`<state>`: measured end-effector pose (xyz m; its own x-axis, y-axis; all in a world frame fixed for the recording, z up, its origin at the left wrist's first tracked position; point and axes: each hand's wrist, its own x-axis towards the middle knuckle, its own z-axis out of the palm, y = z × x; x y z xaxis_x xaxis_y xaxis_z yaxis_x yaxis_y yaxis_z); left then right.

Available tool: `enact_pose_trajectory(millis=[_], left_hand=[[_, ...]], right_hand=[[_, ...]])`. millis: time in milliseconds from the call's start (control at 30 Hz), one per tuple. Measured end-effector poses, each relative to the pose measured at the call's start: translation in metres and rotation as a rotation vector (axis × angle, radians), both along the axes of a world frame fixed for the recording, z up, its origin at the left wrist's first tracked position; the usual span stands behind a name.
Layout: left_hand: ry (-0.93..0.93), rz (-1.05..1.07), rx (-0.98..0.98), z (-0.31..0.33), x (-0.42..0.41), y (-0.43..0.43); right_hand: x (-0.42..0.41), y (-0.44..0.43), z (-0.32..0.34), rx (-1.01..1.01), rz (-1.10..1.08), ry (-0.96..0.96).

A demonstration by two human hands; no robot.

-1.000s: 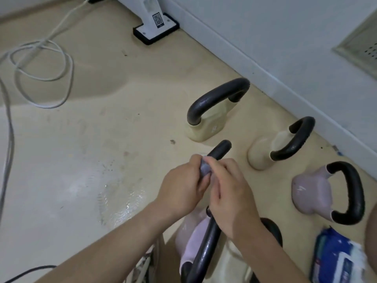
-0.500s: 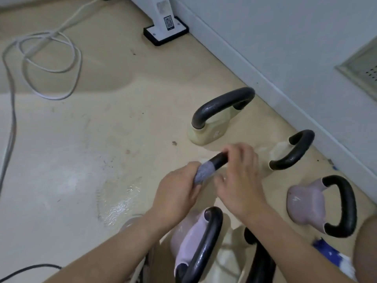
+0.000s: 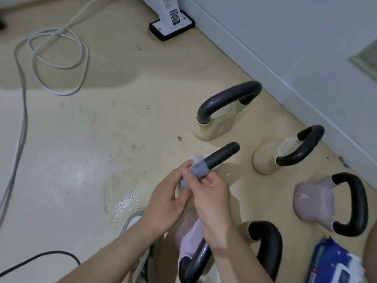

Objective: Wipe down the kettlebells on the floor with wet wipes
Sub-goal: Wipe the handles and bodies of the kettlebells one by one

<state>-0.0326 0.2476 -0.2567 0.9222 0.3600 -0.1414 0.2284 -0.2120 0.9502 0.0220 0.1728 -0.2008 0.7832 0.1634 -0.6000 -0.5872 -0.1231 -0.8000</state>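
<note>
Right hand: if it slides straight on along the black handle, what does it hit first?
The right hand, pinching the grey wet wipe, would likely reach the rounded far bend of the black kettlebell handle first.

coiled white cable [image 3: 24, 119], black cable [image 3: 51, 252], QR-labelled stand base [image 3: 163, 27]

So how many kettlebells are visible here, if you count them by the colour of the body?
Cream kettlebells: 3
Pink kettlebells: 2
Kettlebell with its body out of sight, handle wrapped in the wipe: 1
Total: 6
</note>
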Motion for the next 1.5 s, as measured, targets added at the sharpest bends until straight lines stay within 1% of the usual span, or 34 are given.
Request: enact_pose_trajectory(millis=[33,100,167,200,267,300,334,367,401,434,501,534,568,601,701,801,901,968,1035,1102,1168,1269,1302,1369,1402,1436,1502], left_hand=[[0.003,-0.022,0.04,-0.002,0.002,0.002],[0.001,-0.071,0.123,-0.005,0.007,0.007],[0.014,-0.143,0.221,-0.007,0.014,0.015],[0.026,-0.172,0.273,-0.005,0.017,0.017],[0.04,-0.207,0.34,0.0,0.023,0.017],[0.043,-0.219,0.348,0.005,0.027,0.015],[0.044,-0.234,0.355,0.01,0.031,0.013],[0.047,-0.259,0.372,0.015,0.036,0.011],[0.065,-0.289,0.409,0.019,0.042,0.009],[0.103,-0.315,0.464,0.023,0.049,0.007],[0.202,-0.362,0.623,0.032,0.066,0.003],[0.241,-0.382,0.7,0.038,0.075,0.001],[0.261,-0.399,0.754,0.045,0.082,-0.002],[0.271,-0.415,0.776,0.052,0.09,-0.004],[0.273,-0.443,0.79,0.064,0.109,-0.01],[0.306,-0.464,0.852,0.07,0.13,-0.02],[0.387,-0.591,0.866,0.079,0.147,-0.03],[0.416,-0.691,0.839,0.081,0.155,-0.029],[0.474,-0.738,0.732,0.078,0.155,-0.02],[0.492,-0.673,0.51,0.074,0.143,-0.007],[0.43,-0.525,0.303,0.069,0.121,0.011],[0.304,-0.248,0.14,0.063,0.081,0.038],[0.27,-0.165,0.098,0.061,0.07,0.046],[0.287,-0.03,0.084,0.06,0.049,0.067],[0.313,0.005,0.11,0.058,0.041,0.077],[0.358,0.014,0.18,0.054,0.033,0.091],[0.512,-0.022,0.422,0.043,0.022,0.114]], right_hand=[[0.002,-0.003,0.002,0.021,-0.013,0.016],[0.007,-0.007,0.006,-0.035,0.038,0.008],[0.014,-0.013,0.011,-0.168,0.167,-0.042],[0.016,-0.017,0.014,-0.27,0.272,-0.077],[0.024,-0.025,0.022,-0.58,0.462,-0.239],[0.029,-0.03,0.027,-0.732,0.495,-0.367],[0.036,-0.034,0.033,-0.812,0.478,-0.492],[0.043,-0.039,0.035,-0.828,0.445,-0.579],[0.052,-0.043,0.037,-0.787,0.4,-0.581],[0.062,-0.046,0.036,-0.705,0.351,-0.491],[0.08,-0.044,0.032,-0.426,0.24,-0.177],[0.086,-0.043,0.027,-0.326,0.21,-0.074],[0.09,-0.041,0.023,-0.315,0.218,-0.074],[0.093,-0.038,0.019,-0.339,0.229,-0.113],[0.098,-0.036,0.013,-0.352,0.215,-0.195],[0.104,-0.04,0.013,-0.321,0.155,-0.183],[0.107,-0.047,0.017,-0.285,0.071,-0.125],[0.102,-0.052,0.022,-0.259,0.073,-0.109],[0.095,-0.054,0.026,-0.255,0.128,-0.153],[0.089,-0.053,0.029,-0.234,0.195,-0.202],[0.081,-0.049,0.028,-0.136,0.263,-0.22],[0.064,-0.03,0.022,0.046,0.363,-0.126],[0.059,-0.023,0.018,0.06,0.415,-0.127],[0.044,-0.001,0.007,-0.012,0.494,-0.179],[0.039,0.007,0.001,-0.076,0.509,-0.21],[0.031,0.017,-0.005,-0.113,0.506,-0.223],[0.017,0.031,-0.017,-0.149,0.501,-0.248]])
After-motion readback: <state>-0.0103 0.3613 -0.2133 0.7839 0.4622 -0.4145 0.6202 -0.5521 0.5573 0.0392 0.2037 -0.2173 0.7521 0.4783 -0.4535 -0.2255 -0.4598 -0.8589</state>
